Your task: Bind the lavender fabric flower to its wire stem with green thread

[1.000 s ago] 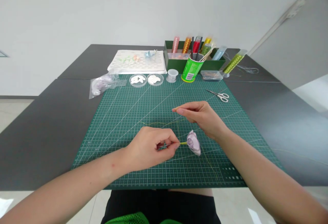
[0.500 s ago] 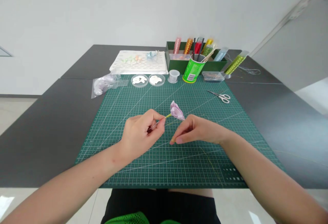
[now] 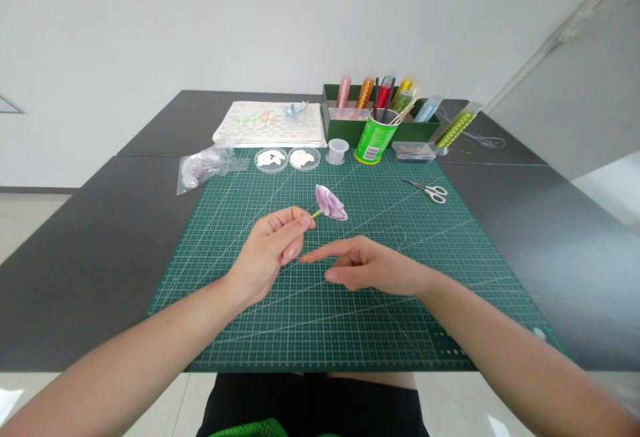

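Note:
A pale purple artificial flower [image 3: 331, 204] on a short green-wrapped stem is held above the cutting mat, its petals pointing right. My left hand [image 3: 273, 244] pinches the stem between thumb and fingers. Below the flower, my right hand [image 3: 373, 267] is open. Its index finger reaches left toward the left hand, the thumb sits apart beneath, and the other fingers are curled. A thin yellowish thread [image 3: 403, 232] loops behind the right hand; whether a finger touches it I cannot tell.
White-handled scissors [image 3: 434, 192] lie on the green cutting mat [image 3: 240, 337]. Along the back stand two dishes of white pieces [image 3: 271, 159], a small clear spool [image 3: 337, 151], a green can [image 3: 375, 140] with sticks, and a dark green box [image 3: 350, 132]. A plastic bag [image 3: 203, 167] lies left.
My left hand has turned and drawn the flower slightly left and up. The right hand has gone from a pinch to an extended index finger, reaching further left.

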`<state>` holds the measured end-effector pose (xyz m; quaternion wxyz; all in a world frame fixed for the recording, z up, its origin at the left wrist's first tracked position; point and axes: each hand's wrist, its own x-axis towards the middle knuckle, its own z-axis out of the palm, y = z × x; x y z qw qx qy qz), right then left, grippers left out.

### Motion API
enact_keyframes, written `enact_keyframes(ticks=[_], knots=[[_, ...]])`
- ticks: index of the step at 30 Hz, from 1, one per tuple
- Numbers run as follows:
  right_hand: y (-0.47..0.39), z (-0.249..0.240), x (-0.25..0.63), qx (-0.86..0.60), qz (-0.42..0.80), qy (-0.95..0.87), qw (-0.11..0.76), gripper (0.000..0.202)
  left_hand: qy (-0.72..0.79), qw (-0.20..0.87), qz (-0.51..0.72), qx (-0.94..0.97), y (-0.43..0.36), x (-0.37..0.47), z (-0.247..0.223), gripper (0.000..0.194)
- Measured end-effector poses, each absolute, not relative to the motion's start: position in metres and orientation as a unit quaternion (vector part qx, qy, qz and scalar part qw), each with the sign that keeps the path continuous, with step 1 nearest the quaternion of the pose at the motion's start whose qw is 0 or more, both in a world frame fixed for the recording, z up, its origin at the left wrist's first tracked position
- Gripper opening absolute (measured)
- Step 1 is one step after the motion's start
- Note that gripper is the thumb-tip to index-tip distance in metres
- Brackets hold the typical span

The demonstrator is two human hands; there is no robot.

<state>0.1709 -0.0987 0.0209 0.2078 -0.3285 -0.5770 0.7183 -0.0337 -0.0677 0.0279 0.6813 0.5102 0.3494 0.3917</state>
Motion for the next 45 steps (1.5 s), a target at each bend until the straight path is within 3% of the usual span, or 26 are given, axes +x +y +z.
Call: enact_keyframes(ticks=[9,11,16,23,25,28,30,33,36,38,42,45], knots=[[-0.084,0.008,0.179,-0.439,0.711,-0.339,0.432,0.026,0.347,0.662,0.393,0.535,-0.070,-0.035,0.029,0.021],[-0.080,0.006,0.181,-0.495,0.654,-0.343,0.458,0.030,0.345,0.656,0.395,0.543,-0.071,-0.034,0.029,0.020],[-0.075,-0.006,0.182,-0.625,0.371,-0.469,0.501,0.023,0.345,0.619,0.405,0.578,-0.072,-0.034,0.030,0.021],[-0.087,-0.002,0.172,-0.592,0.223,-0.540,0.554,0.028,0.371,0.551,0.415,0.622,-0.073,-0.036,0.033,0.020],[-0.090,0.006,0.172,-0.577,0.243,-0.545,0.557,0.015,0.374,0.545,0.423,0.619,-0.072,-0.036,0.032,0.020],[-0.089,0.016,0.178,-0.568,0.318,-0.550,0.523,0.052,0.374,0.545,0.432,0.614,-0.070,-0.037,0.031,0.022],[-0.085,0.018,0.185,-0.590,0.315,-0.570,0.478,0.062,0.371,0.549,0.434,0.611,-0.070,-0.037,0.031,0.023],[-0.078,0.013,0.192,-0.616,0.239,-0.618,0.426,0.043,0.367,0.553,0.435,0.608,-0.069,-0.037,0.030,0.022],[-0.075,0.006,0.192,-0.599,0.182,-0.635,0.452,0.018,0.368,0.550,0.432,0.613,-0.069,-0.036,0.031,0.021],[-0.077,0.004,0.187,-0.561,0.251,-0.637,0.466,0.018,0.370,0.542,0.427,0.622,-0.070,-0.036,0.031,0.020],[-0.091,0.005,0.164,-0.398,0.542,-0.597,0.436,0.027,0.379,0.513,0.420,0.646,-0.073,-0.033,0.029,0.018],[-0.105,0.005,0.144,-0.321,0.653,-0.514,0.454,0.037,0.387,0.475,0.421,0.669,-0.078,-0.031,0.024,0.017]])
